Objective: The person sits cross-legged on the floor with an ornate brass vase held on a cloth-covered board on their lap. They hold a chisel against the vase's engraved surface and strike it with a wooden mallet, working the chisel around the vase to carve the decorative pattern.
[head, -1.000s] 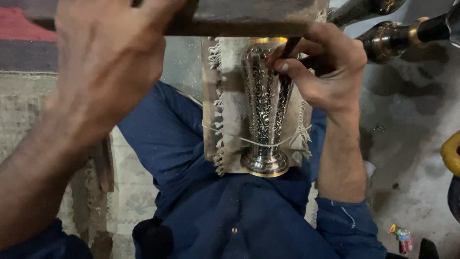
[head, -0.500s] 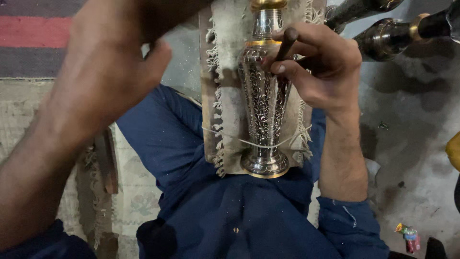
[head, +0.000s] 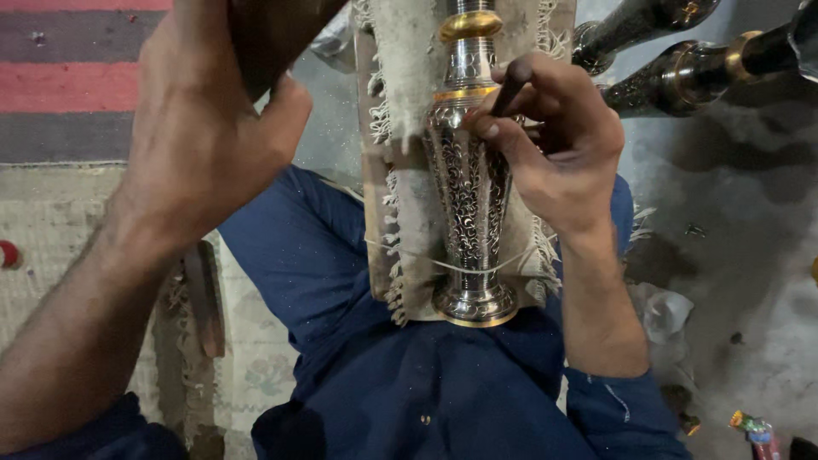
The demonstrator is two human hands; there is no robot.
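A silver vase point(head: 470, 196) with fine engraved patterns and a gold band near its neck is lying lengthwise on a frayed cloth point(head: 409, 128) over a wooden board point(head: 375, 213), resting against the person's blue-clad lap; a thin string point(head: 400, 253) is crossing the vase just above its base. The right hand point(head: 554, 153) is sitting right beside the vase's upper body, its grip clenched around a dark punch point(head: 509, 85) whose lower end is hidden behind the fingers, close to the vase's surface. The left hand point(head: 204, 128) is hovering up and to the left of the vase, well apart from it, its grip closed around a dark wooden block point(head: 273, 34) that is running out of the top of the view. Beyond the vase, to the upper right, two more dark metal vases point(head: 682, 77) are lying on the grey floor point(head: 750, 255). To the far left of the vase, a striped rug point(head: 68, 85) is covering the floor.
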